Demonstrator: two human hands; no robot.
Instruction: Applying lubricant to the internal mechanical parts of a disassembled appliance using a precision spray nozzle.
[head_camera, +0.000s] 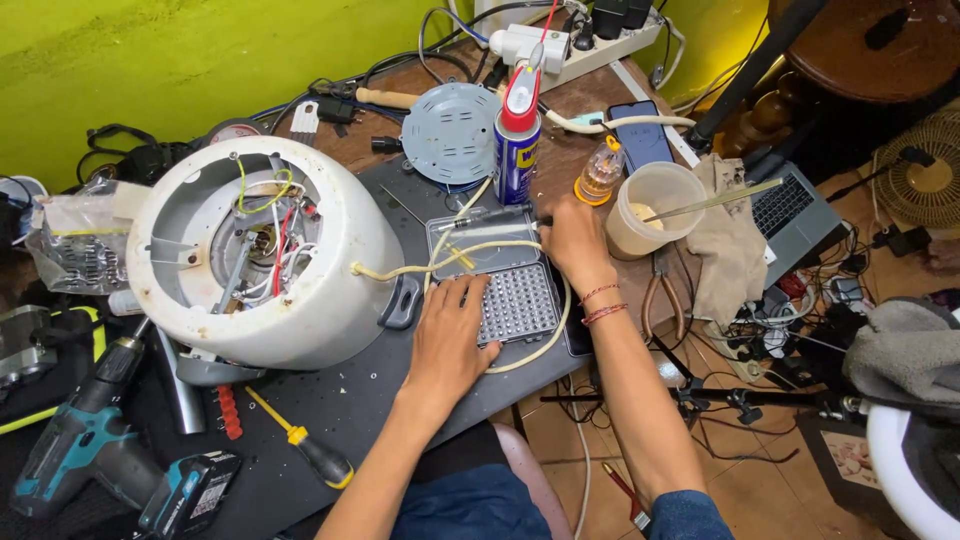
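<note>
My left hand (452, 335) is resting flat, fingers spread, on the bit case (505, 285) near the desk's (330, 400) right edge. My right hand (572, 238) is gripping its open lid's far corner, beside the spray can (517, 140).

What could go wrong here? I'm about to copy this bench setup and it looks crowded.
The cream cord lies across the open bit case under both hands; a snag on it could tip the case and scatter bits. The right hand works close beside the spray can and the small bottle, which an elbow move might topple. The left hand presses on the case near the mat's edge.
</note>
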